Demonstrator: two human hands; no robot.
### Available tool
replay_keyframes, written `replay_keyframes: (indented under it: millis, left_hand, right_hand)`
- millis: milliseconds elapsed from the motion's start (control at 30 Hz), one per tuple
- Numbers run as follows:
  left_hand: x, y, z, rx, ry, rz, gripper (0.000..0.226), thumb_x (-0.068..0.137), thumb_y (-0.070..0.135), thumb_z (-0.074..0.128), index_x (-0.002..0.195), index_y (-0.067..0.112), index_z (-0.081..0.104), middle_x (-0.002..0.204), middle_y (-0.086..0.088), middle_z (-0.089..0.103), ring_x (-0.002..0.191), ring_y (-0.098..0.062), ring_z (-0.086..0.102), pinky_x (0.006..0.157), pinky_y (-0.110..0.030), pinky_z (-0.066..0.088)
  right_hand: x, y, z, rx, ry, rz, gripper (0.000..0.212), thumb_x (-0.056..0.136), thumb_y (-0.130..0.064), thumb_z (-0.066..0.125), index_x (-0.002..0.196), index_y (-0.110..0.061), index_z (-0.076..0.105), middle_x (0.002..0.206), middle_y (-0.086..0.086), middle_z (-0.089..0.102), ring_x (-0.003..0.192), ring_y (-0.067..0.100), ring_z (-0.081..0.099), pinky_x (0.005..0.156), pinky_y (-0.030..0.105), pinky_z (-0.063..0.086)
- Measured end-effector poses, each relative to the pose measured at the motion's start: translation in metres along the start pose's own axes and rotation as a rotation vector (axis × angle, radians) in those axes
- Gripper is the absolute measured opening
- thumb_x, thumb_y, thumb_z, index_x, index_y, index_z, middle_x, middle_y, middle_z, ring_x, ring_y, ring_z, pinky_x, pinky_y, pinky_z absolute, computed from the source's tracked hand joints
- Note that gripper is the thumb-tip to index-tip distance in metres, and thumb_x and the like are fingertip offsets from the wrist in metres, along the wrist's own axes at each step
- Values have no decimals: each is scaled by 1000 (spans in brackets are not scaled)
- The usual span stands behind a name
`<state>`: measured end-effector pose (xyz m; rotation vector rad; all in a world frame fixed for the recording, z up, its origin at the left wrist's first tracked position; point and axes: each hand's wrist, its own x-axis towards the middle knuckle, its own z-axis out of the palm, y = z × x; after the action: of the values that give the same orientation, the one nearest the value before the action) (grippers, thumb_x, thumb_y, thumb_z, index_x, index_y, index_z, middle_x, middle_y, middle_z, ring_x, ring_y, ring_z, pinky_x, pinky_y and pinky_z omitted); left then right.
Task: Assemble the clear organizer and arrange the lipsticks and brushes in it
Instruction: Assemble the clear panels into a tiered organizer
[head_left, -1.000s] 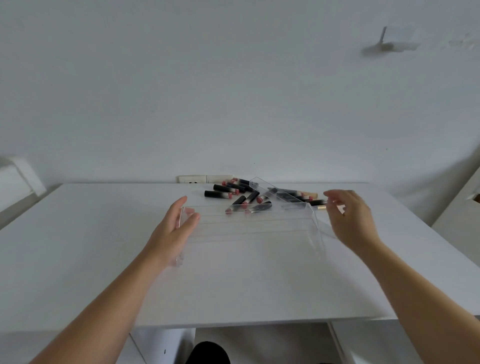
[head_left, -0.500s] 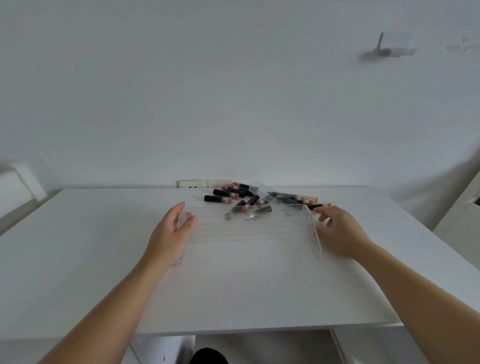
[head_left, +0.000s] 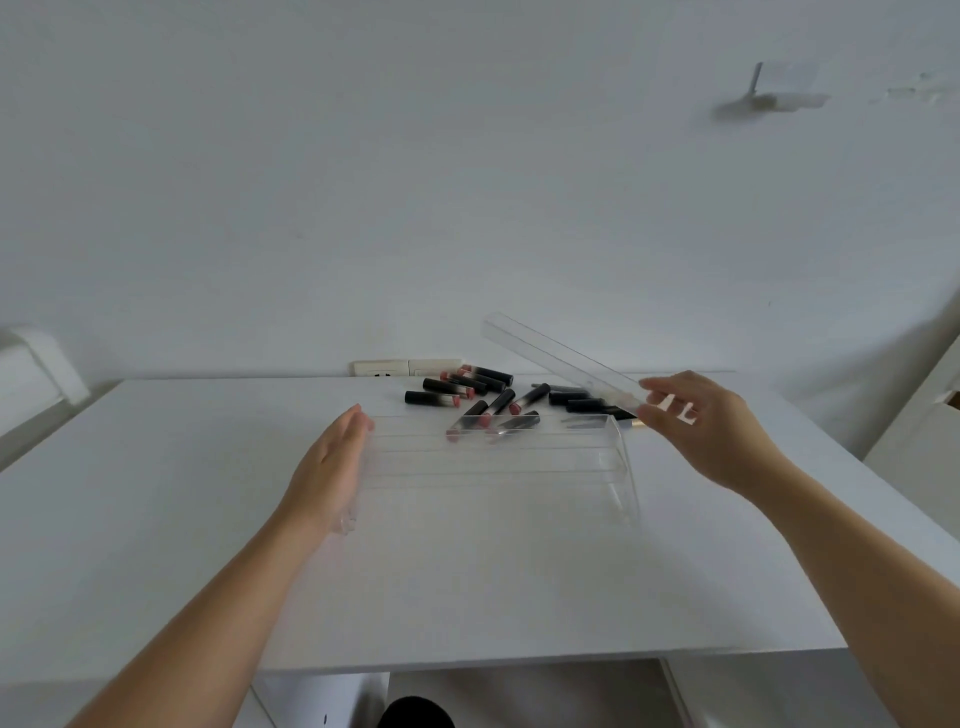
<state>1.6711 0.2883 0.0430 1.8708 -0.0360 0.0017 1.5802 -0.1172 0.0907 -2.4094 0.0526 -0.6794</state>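
- Clear acrylic forms the organizer tray (head_left: 498, 457), which is set flat on the white table (head_left: 156, 493), its long side facing the person.
- The tray's left end wall is touched by the left hand (head_left: 332, 467), whose fingers are held straight and together against it, gripping nothing.
- A long clear acrylic strip (head_left: 563, 361) is pinched at its near end by the right hand (head_left: 711, 431), thumb and fingers being closed on it just beyond the tray's right end.
- The strip is held off the table and tilted, rising up and to the left over the things behind the tray's far right corner.
- Black lipsticks (head_left: 467, 389) with pink ends are scattered lying down just behind the tray's far wall, some crossing one another; the nearest ones are seen through the clear wall.
- Darker stick-like items (head_left: 571, 400), probably the brushes, are seen behind the tray's far right corner, partly hidden by the strip; their details cannot be told.
- A white wall socket (head_left: 408, 367) is mounted on the wall behind the tray, at table level, just beyond the lipsticks.
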Motion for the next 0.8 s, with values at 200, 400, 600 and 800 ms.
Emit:
replay_keyframes:
  millis: [200, 400, 600, 800]
  left_hand:
    - [-3, 4, 0, -52, -8, -10, 31, 93, 75, 35, 110, 64, 59, 126, 29, 61, 126, -6, 52, 75, -23, 42]
    - [2, 3, -9, -403, 9, -64, 59, 107, 56, 27, 143, 18, 54, 132, 2, 65, 118, -14, 62, 97, -29, 44]
    - [-2, 3, -11, -316, -102, -75, 39, 97, 62, 51, 116, 34, 72, 120, 15, 71, 103, -3, 70, 81, -29, 51]
    - [-4, 0, -15, -214, -117, -28, 54, 74, 79, 60, 123, 56, 62, 130, 32, 63, 125, -5, 56, 70, -27, 48]
  right_hand:
    - [-8, -45, -5, 2, -131, -178, 30, 89, -38, 71, 118, -31, 71, 98, -20, 64, 92, 4, 60, 79, 19, 44]
    - [-22, -71, 22, -44, -301, -340, 34, 88, -36, 74, 121, -31, 69, 104, -19, 64, 96, 3, 57, 86, 15, 42]
    - [-32, -68, 41, -95, -345, -350, 36, 88, -40, 73, 123, -31, 68, 109, -20, 56, 105, 11, 50, 93, 25, 37]
    - [-38, -61, 44, -111, -296, -369, 38, 88, -41, 73, 125, -33, 67, 108, -26, 52, 106, 5, 44, 100, 29, 36]
